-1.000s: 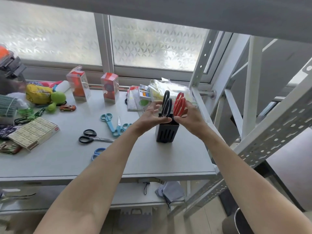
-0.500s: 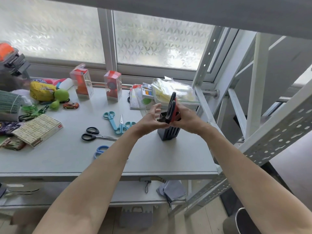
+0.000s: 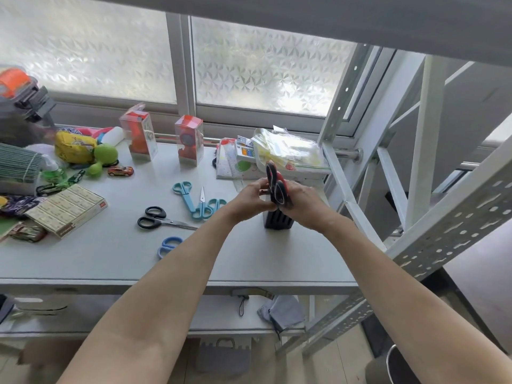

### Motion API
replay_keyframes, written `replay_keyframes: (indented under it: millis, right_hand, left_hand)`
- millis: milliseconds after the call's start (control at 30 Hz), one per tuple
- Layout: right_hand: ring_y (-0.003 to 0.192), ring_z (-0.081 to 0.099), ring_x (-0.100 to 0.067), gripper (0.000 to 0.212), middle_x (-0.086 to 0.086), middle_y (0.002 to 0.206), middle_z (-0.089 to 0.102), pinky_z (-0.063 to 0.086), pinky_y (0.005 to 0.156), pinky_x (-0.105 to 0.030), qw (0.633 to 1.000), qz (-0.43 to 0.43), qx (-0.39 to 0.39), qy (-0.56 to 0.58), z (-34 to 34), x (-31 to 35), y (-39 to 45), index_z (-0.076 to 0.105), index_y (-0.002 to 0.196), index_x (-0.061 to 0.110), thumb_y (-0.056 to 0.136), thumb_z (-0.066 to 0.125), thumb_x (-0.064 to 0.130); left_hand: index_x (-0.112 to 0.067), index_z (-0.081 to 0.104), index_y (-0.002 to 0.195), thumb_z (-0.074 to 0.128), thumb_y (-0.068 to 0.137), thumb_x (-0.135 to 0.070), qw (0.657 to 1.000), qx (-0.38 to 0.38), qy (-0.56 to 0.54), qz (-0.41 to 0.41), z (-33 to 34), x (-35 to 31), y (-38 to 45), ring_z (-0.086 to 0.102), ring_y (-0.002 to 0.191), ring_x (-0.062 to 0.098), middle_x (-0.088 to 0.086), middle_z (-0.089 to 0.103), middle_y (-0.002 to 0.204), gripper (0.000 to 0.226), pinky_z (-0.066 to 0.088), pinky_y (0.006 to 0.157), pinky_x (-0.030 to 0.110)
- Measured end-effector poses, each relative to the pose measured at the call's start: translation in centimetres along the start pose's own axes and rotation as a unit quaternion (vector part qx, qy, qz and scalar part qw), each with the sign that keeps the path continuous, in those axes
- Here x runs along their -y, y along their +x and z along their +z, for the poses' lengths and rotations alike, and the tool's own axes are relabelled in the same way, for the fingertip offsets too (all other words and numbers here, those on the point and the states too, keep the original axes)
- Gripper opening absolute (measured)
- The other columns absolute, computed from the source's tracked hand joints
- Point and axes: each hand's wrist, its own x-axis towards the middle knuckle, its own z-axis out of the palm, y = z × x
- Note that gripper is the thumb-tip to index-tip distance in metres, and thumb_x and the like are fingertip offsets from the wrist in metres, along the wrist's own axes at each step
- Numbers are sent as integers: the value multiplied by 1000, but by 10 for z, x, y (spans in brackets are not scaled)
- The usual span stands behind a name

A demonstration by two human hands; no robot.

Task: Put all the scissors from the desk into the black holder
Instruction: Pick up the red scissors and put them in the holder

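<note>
- Both hands up over the black holder [image 3: 278, 220], standing on the counter [image 3: 116, 259] near its right end.
- Left hand [image 3: 253, 199] and right hand [image 3: 303, 202] each closed on the red-and-black scissors [image 3: 275, 187], handles sticking up above the holder.
- Out loose on the counter: black scissors [image 3: 159, 218], two teal pairs [image 3: 184, 194] [image 3: 207, 205] touching, blue handles [image 3: 167, 245] poking out beside the left forearm.

Two red boxes [image 3: 163, 141] upright by window; toy car [image 3: 120, 171] (red) beside green plush [image 3: 103, 157]; staples carton [image 3: 66, 209] left.
</note>
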Motion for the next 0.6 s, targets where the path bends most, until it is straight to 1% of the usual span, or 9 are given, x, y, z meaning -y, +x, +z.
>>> replay_keyframes:
  millis: [100, 133, 167, 233, 333, 400, 467, 533, 600]
  right_hand:
    - [111, 58, -26, 58, -7, 121, 63, 48, 93, -35, 999, 20, -11, 35, -4, -2, 2, 50, 134, 19, 81, 72, 24]
    - [111, 58, -25, 61, -6, 121, 62, 48, 93, -34, 999, 23, -12, 37, -4, -4, 3, 50, 134, 20, 79, 74, 26]
    - [111, 58, -25, 64, -5, 122, 62, 49, 94, -36, 999, 26, -13, 40, -6, -5, 3, 49, 135, 20, 77, 75, 27]
    - [112, 58, -25, 75, -6, 127, 59, 50, 98, -40, 998, 36, -12, 44, -8, -9, 2, 42, 142, 18, 76, 77, 26]
    - [119, 55, -25, 81, -8, 136, 53, 46, 105, -40, 998, 51, -21, 40, -12, -13, -1, 36, 148, 13, 78, 76, 24]
    - [119, 54, -26, 73, -10, 133, 55, 44, 106, -39, 998, 51, -39, 28, -11, -14, -4, 38, 147, 11, 83, 71, 22]
    - [111, 56, -26, 55, -10, 122, 59, 45, 102, -39, 997, 44, -64, 26, -11, -12, -6, 46, 142, 10, 90, 63, 14]
    - [96, 57, -22, 39, -7, 105, 61, 49, 95, -39, 995, 34, -90, 36, -12, -10, -8, 58, 132, 10, 93, 58, 9]
    - [86, 59, -22, 27, -6, 93, 64, 52, 86, -42, 991, 32, -123, 44, -14, -8, -6, 68, 119, 10, 93, 59, 11]
  left_hand:
    - [-13, 38, 144, 73, 82, -6, 1000, -2, -15, 7, 1, -2, -3, 53, 119, 15, 6, 58, 126, 72, 48, 82, 11]
    - [-15, 33, 147, 74, 81, -7, 1000, -1, -22, 10, 2, -3, -3, 52, 115, 11, 4, 56, 123, 78, 47, 77, 9]
    - [-16, 29, 149, 76, 80, -8, 999, 0, -28, 15, 2, -3, -3, 51, 111, 6, 1, 55, 121, 84, 46, 77, 9]
    - [-19, 24, 151, 80, 77, -10, 999, -2, -37, 21, 2, -1, -2, 52, 109, 2, 0, 56, 122, 93, 44, 85, 15]
    - [-18, 26, 148, 83, 73, -10, 999, -15, -45, 26, 4, 1, 1, 55, 109, -2, -1, 58, 121, 96, 46, 87, 19]
    - [-17, 32, 142, 85, 71, -9, 998, -30, -51, 31, 8, 1, 2, 56, 108, 1, -4, 58, 116, 89, 48, 84, 17]
    - [-18, 37, 133, 85, 69, -9, 997, -46, -54, 33, 12, 1, 3, 57, 107, 4, -5, 57, 114, 81, 50, 81, 17]
    - [-17, 39, 129, 85, 71, -11, 997, -61, -47, 30, 14, 1, 2, 55, 102, -1, -9, 56, 109, 74, 48, 77, 13]
    - [-17, 42, 128, 83, 73, -14, 996, -70, -38, 26, 14, 1, 1, 54, 98, -7, -11, 57, 106, 69, 46, 71, 8]
